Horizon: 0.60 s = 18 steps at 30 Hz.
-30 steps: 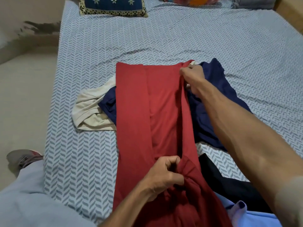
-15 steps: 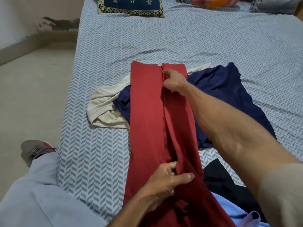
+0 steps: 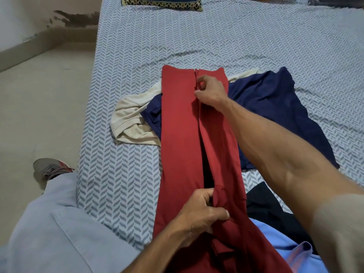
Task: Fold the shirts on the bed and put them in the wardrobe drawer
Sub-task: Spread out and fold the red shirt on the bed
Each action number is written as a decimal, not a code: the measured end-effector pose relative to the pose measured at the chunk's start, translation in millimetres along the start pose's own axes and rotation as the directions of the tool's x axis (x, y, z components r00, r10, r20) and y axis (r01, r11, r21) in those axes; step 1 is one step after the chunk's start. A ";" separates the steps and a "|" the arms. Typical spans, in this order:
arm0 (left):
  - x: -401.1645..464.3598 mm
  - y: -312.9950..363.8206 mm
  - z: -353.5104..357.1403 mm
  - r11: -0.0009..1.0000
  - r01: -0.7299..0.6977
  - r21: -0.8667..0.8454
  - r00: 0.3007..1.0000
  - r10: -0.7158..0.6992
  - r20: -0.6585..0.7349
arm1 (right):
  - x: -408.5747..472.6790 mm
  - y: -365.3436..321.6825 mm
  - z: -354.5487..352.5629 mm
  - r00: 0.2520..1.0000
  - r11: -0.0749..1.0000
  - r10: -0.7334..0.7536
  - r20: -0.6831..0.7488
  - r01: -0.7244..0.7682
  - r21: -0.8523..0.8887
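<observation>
A: The red shirt [image 3: 181,146] is lying as a long narrow strip down the bed [image 3: 236,36], both side panels folded in and meeting at a centre seam. It's sitting on top of a navy shirt [image 3: 275,107] and a cream shirt [image 3: 130,123].

B: Handling?

A: Looks like soft, light knit, no stiffness. Edges will probably be slipping open unless you're pinning them. Best hold is right on that folded-in edge.

B: Fingers?

A: Your right hand [image 3: 211,91] is pinching the seam edge near the far end, fingertips pressed together on the cloth. Your left hand [image 3: 199,215] is curling around the same flap near you, thumb on top, fabric bunching in the grip.
</observation>
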<state>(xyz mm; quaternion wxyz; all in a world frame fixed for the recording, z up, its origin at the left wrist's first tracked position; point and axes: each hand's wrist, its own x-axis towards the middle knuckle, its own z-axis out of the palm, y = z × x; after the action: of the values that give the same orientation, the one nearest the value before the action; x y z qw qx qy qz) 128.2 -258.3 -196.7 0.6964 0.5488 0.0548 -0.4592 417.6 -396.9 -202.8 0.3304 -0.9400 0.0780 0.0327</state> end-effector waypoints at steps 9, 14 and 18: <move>-8.1 8.2 3.4 0.989 0.133 -0.064 0.964 -0.144 -0.224 | -63.0 2.4 -11.2 0.993 0.997 -0.046 0.106 0.053 -0.062; -12.3 26.2 11.8 0.976 0.214 -0.045 0.939 -0.218 -0.264 | -161.6 23.7 -18.3 0.975 0.974 -0.218 -0.036 0.215 -0.077; -20.4 28.7 4.5 0.945 0.327 -0.013 0.917 -0.321 -0.237 | -231.3 50.1 -21.7 0.942 0.980 -0.154 0.297 0.185 -0.078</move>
<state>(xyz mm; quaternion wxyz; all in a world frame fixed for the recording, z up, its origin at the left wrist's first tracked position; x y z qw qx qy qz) 134.7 -250.8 -162.6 0.5919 0.5920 0.2209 -0.5004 181.4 -420.2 -190.6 0.2900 -0.9444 -0.0544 0.1453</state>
